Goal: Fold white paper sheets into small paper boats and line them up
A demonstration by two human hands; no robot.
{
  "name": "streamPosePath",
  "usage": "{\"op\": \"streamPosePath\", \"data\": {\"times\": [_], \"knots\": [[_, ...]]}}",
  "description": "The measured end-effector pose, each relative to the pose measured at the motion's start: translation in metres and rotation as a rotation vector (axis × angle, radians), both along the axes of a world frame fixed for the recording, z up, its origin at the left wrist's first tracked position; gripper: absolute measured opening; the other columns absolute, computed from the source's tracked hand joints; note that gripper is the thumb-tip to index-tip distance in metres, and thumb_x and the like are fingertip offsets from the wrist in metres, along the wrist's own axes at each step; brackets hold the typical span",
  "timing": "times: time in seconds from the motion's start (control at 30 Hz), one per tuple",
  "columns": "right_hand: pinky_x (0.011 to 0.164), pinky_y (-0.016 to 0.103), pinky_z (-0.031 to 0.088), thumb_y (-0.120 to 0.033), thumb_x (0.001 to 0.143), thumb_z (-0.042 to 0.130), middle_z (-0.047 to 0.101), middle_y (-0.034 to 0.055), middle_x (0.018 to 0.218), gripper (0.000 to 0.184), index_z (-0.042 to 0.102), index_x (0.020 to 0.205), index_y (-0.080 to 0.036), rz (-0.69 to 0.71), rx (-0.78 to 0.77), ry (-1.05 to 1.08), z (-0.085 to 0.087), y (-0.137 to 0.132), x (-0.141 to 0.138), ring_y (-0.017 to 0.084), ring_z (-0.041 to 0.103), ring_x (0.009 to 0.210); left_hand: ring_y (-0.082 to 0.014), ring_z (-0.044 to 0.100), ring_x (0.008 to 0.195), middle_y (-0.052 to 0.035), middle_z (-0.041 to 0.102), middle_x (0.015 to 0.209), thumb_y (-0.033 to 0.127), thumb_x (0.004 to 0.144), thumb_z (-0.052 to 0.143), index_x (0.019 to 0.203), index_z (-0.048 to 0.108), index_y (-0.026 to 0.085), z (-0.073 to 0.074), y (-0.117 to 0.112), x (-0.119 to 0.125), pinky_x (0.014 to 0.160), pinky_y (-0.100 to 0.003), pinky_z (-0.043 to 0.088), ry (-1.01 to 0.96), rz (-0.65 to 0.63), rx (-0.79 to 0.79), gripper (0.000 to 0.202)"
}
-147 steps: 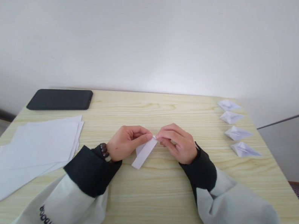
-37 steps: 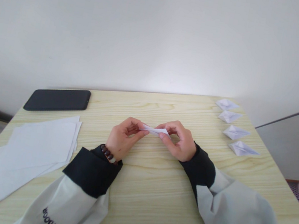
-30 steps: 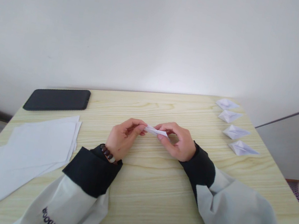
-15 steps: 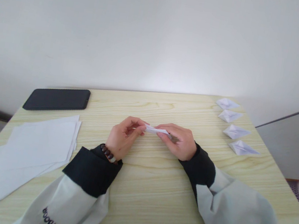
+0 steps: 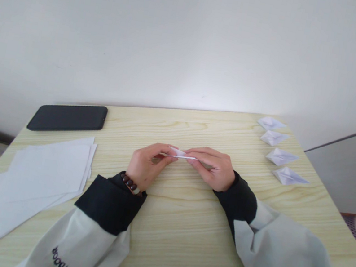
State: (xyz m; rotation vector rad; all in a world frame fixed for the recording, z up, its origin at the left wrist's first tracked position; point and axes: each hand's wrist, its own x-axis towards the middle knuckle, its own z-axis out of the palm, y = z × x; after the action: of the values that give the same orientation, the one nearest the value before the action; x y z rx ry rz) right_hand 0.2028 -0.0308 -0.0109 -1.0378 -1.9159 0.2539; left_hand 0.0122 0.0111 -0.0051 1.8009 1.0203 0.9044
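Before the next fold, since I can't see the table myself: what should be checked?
1. Left hand and right hand both pinch the folded paper, one at each end: ok.
2. Paper edges lined up: cannot tell, too small.
3. Paper resting on the table or lifted: cannot tell.
4. Bare wood near the hands for pressing: ok.
5. Four folded shapes at far right, apart from the hands: ok.
6. Stack of sheets lying to the left, untouched: ok.

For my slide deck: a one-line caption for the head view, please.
Left hand and right hand pinch a folded paper at the wooden table.
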Motion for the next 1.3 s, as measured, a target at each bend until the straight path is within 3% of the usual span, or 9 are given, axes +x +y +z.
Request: {"op": "streamPosePath", "data": {"times": [0.13, 0.33, 0.5, 0.7, 1.0, 1.1, 1.3], "knots": [[0.075, 0.028, 0.054, -0.016, 0.085, 0.054, 0.072, 0.0072, 0.091, 0.015, 0.068, 0.09, -0.018, -0.027, 0.022, -0.011, 0.0, 0.0009, 0.0, 0.015, 0.067, 0.083, -0.0164, 0.064, 0.072, -0.0035, 0.071, 0.078, 0.034, 0.074, 0.066, 0.077, 0.069, 0.017, -0.0015, 0.0016, -0.0017, 0.072, -0.027, 0.051, 0.071, 0.023, 0.004, 0.018], [0.076, 0.025, 0.052, -0.018, 0.084, 0.056, 0.072, 0.0063, 0.089, 0.012, 0.067, 0.089, -0.018, -0.07, 0.004, -0.024, -0.0007, 0.0014, -0.0007, 0.014, 0.067, 0.082, -0.0155, 0.065, 0.076, -0.0029, 0.072, 0.083, 0.032, 0.074, 0.065, 0.081, 0.07, 0.017, 0.0005, 0.0014, -0.0017, 0.073, -0.026, 0.052, 0.007, 0.038, -0.029, 0.017], [0.066, 0.022, 0.05, -0.023, 0.083, 0.058, 0.072, 0.0027, 0.081, 0.01, 0.066, 0.086, -0.019, -0.137, -0.066, -0.062, -0.0001, -0.0003, -0.001, 0.012, 0.066, 0.071, -0.0133, 0.065, 0.068, -0.0008, 0.071, 0.08, 0.033, 0.069, 0.071, 0.103, 0.064, 0.019, -0.003, 0.0014, -0.0018, 0.07, -0.024, 0.053, -0.089, 0.113, -0.095, 0.037], [0.064, 0.02, 0.048, -0.025, 0.082, 0.059, 0.072, 0.002, 0.08, 0.011, 0.066, 0.086, -0.018, -0.175, -0.127, -0.035, 0.0002, -0.0006, -0.0011, 0.012, 0.066, 0.07, -0.0128, 0.064, 0.063, -0.0008, 0.069, 0.069, 0.03, 0.068, 0.072, 0.075, 0.064, 0.016, -0.0048, 0.0006, -0.0006, 0.062, -0.023, 0.053, -0.157, 0.097, -0.177, 0.018], [0.058, 0.02, 0.047, -0.028, 0.081, 0.06, 0.072, 0.0018, 0.076, 0.013, 0.067, 0.081, -0.017, -0.208, -0.195, -0.008, -0.0001, 0.0002, -0.0014, 0.012, 0.065, 0.064, -0.0141, 0.068, 0.064, -0.0039, 0.072, 0.081, 0.028, 0.069, 0.071, 0.074, 0.063, 0.015, -0.0024, -0.004, 0.0008, 0.06, -0.022, 0.055, -0.138, 0.109, -0.111, 0.015], [0.057, 0.021, 0.047, -0.028, 0.08, 0.06, 0.071, 0.0027, 0.073, 0.014, 0.067, 0.079, -0.016, -0.187, -0.209, 0.004, -0.0006, -0.0002, -0.0014, 0.013, 0.064, 0.062, -0.0153, 0.069, 0.063, -0.0028, 0.071, 0.073, 0.03, 0.069, 0.071, 0.076, 0.063, 0.015, -0.0046, -0.0032, 0.0009, 0.06, -0.023, 0.056, -0.149, 0.111, -0.133, 0.018], [0.056, 0.02, 0.047, -0.027, 0.078, 0.061, 0.071, 0.0031, 0.076, 0.013, 0.067, 0.083, -0.016, -0.164, -0.287, 0.075, -0.0004, -0.001, -0.0016, 0.013, 0.064, 0.064, -0.0141, 0.068, 0.066, -0.0019, 0.073, 0.076, 0.034, 0.071, 0.07, 0.077, 0.069, 0.017, -0.0003, -0.0032, -0.0004, 0.067, -0.023, 0.056, -0.002, 0.078, 0.023, 0.018]]}}
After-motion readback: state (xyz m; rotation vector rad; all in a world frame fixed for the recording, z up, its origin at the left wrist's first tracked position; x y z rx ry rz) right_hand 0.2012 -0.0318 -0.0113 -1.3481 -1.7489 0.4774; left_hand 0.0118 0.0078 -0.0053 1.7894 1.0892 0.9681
